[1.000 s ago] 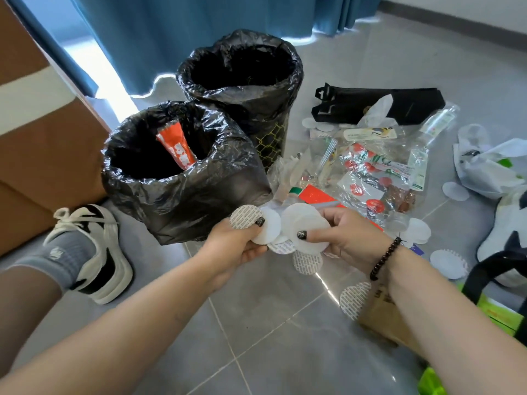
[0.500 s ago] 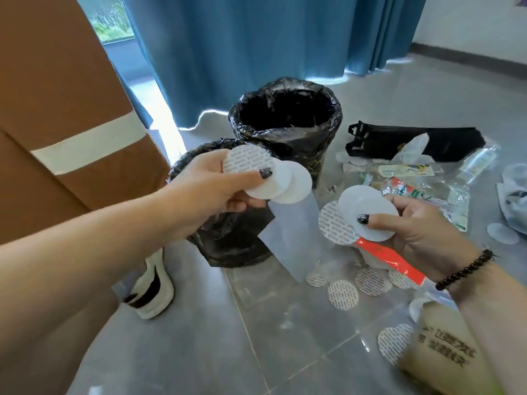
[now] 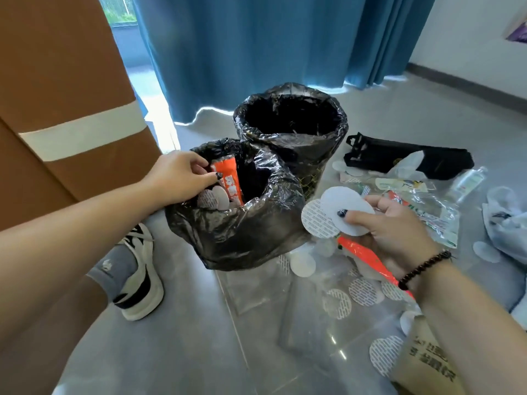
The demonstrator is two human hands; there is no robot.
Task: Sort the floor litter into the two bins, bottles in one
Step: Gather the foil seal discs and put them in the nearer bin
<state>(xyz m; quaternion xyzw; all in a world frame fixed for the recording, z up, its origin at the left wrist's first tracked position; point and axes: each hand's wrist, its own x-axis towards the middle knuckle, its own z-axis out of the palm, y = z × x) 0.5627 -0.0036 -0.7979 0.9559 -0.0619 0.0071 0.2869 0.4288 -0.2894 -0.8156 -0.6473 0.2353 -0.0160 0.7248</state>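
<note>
near bin (image 3: 242, 232) holding orange wrapper (image 3: 229, 178), discs (image 3: 214, 198)

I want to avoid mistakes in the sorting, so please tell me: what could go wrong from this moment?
1. The right hand pinches several white discs loosely fanned, plus an orange wrapper; some may slip to the floor.
2. The near bin has a sagging liner, so discs leaving the left hand might catch on its folds.

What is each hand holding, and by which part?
Right hand: white round discs, pinched at their right edges. Left hand: nothing clearly held; discs lie below its fingers in the near bin.
</note>
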